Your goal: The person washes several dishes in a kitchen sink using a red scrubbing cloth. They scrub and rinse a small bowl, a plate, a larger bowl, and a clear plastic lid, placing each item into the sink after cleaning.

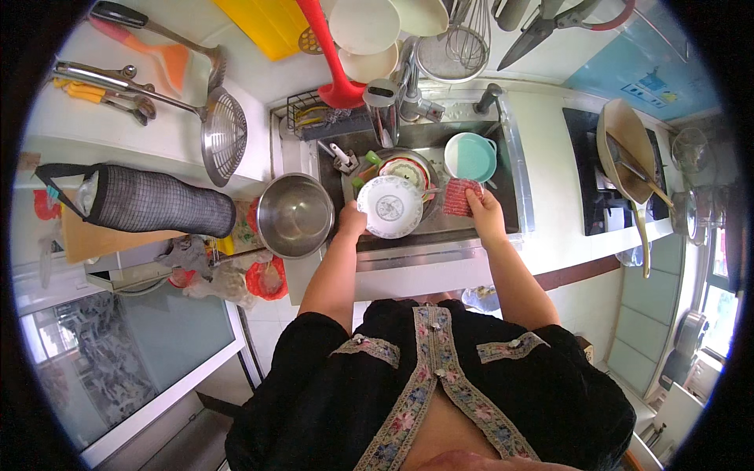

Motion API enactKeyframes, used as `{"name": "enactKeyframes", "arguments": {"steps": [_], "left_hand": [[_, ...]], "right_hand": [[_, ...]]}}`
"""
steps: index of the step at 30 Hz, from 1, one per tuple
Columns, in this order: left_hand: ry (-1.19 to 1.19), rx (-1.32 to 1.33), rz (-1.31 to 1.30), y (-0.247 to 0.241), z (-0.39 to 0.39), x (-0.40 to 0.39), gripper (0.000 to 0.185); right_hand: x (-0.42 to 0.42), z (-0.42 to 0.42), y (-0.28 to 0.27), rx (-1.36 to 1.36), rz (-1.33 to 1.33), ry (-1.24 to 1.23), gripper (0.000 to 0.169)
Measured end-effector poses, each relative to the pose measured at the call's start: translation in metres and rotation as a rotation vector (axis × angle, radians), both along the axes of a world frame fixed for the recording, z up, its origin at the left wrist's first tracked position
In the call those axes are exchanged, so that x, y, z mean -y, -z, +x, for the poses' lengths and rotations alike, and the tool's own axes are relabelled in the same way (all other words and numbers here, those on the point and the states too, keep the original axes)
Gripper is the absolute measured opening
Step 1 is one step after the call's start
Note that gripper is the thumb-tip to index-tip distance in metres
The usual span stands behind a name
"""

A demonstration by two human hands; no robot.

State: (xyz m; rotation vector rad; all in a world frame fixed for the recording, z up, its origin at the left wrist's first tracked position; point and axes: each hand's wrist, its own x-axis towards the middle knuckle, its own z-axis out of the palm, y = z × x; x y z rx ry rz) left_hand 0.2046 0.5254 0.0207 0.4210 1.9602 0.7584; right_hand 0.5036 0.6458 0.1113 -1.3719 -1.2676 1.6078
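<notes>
My left hand (352,220) grips the left rim of a white patterned plate (390,207), its decorated inner face turned up towards me. To the right, my right hand (488,213) pinches a red scrubbing cloth (457,198) by its right side, apart from the plate. Both hands are over the front part of a metal sink (433,129). Behind the plate, more dishes are stacked in the basin, the top one a red-rimmed plate (406,169). A turquoise pan or bowl (471,158) sits at the basin's back right. The plate hides part of the stack.
A stainless steel bowl (296,215) stands left of the sink. The faucet (419,106) and a red ladle (340,88) reach over the back edge. Farther right, a pan (627,147) with a long handle rests on the black stove (580,171). A skimmer (225,135) hangs at the left.
</notes>
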Motion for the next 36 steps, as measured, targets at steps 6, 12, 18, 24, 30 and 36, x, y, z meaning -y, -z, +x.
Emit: {"name": "enactKeyframes", "arguments": {"steps": [6, 12, 18, 24, 30, 36], "left_hand": [[-0.088, 0.078, 0.074, -0.056, 0.005, 0.006, 0.043], [-0.136, 0.152, 0.095, -0.102, 0.029, 0.020, 0.052], [-0.117, -0.012, 0.264, -0.106, 0.035, 0.031, 0.056], [-0.328, 0.084, 0.461, -0.079, 0.042, 0.039, 0.056], [-0.414, 0.259, 0.518, -0.115, 0.054, 0.022, 0.052], [-0.502, 0.328, 0.687, -0.080, 0.055, 0.009, 0.048]], "right_hand": [[0.013, 0.005, -0.024, 0.160, 0.063, -0.077, 0.022], [0.031, -0.038, -0.041, 0.326, 0.481, -0.232, 0.017], [0.072, -0.065, -0.025, 0.294, 0.655, -0.809, 0.032], [0.082, -0.112, -0.044, 0.027, 0.461, -0.889, 0.035], [0.005, -0.106, -0.008, 0.473, 0.978, -0.837, 0.031], [0.054, -0.115, -0.041, 0.144, 0.661, -0.832, 0.022]]}}
